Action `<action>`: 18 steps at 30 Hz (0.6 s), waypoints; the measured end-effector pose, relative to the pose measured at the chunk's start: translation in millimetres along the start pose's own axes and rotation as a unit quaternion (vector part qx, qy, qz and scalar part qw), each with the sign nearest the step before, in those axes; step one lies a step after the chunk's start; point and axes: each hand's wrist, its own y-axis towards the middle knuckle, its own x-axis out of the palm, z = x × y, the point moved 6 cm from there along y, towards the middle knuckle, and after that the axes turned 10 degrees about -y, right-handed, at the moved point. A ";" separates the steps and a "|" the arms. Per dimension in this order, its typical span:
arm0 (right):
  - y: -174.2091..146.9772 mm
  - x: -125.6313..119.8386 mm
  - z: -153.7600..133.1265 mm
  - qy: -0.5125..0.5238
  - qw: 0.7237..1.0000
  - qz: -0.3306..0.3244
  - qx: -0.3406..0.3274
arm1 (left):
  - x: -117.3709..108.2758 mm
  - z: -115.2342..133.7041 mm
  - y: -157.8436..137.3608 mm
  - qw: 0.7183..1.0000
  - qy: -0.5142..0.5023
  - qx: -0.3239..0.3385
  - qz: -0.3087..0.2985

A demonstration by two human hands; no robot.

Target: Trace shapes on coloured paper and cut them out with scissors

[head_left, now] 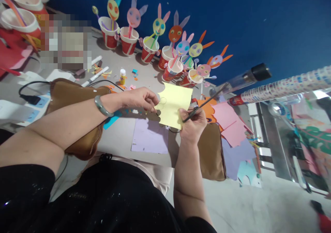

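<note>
A pale yellow sheet of paper [176, 100] is held up over the desk, its left edge cut in scallops and a few circles drawn near that side. My right hand [192, 124] grips its lower right corner with the thumb on top. That same hand also holds a long, thin dark tool [204, 103], slanting up to the right; its kind is unclear. At the paper's left edge, my left hand [142, 100] pinches beside the drawn circles, fingers curled. Below the sheet, a lilac paper [150, 136] lies flat on the desk.
Red-and-white paper cups [129, 41] with rabbit-faced figures line the blue wall. A glue stick [122, 77], markers [95, 76] and paper scraps lie behind my left hand. Brown cushions [210, 153] flank the work spot. Pink paper [227, 117] and a patterned roll [287, 84] are at right.
</note>
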 end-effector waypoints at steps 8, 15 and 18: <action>4.9 -7.8 -4.3 -0.018 0.999 0.027 -0.025 | -6.5 -7.2 -0.4 0.992 0.099 -0.037 -0.063; 3.2 -3.4 0.1 -0.007 1.000 -0.018 -0.011 | -10.8 6.5 -0.6 0.981 0.188 0.018 -0.038; 1.1 -0.6 0.0 -0.001 0.999 -0.035 -0.011 | -4.1 10.8 -1.4 0.987 0.147 0.043 -0.041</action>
